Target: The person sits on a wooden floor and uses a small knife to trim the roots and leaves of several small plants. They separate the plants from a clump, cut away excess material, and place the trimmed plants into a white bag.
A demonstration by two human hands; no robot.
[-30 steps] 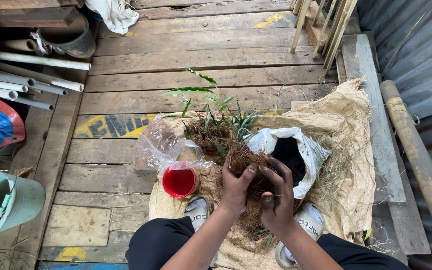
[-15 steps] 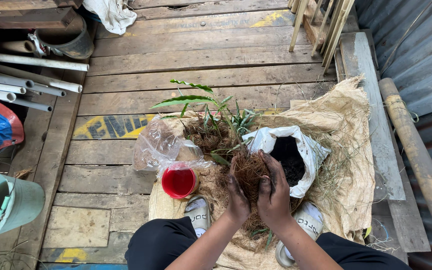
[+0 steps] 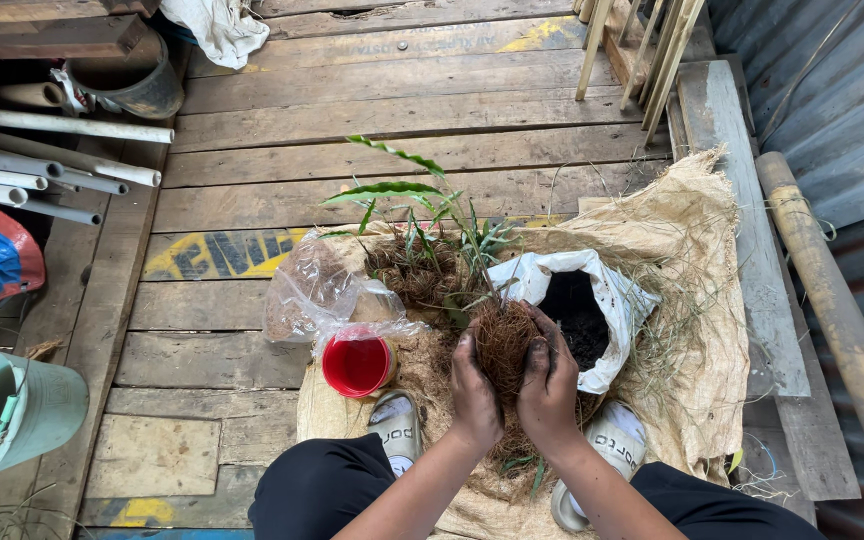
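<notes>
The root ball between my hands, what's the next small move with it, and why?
Probably keep pressing and turning the root ball between the left hand and right hand. Brown fibre wraps it, loose strands hang below the palms, and more fibre lies on the sacking, so it looks not yet tightly packed.

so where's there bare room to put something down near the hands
Bare wooden planks lie left of the red plastic cup, reaching the green bucket, and beyond the leafy green plants. It is crowded on the tan burlap sack: both hands clasp a brown fibre clump beside the white soil bag.
</notes>
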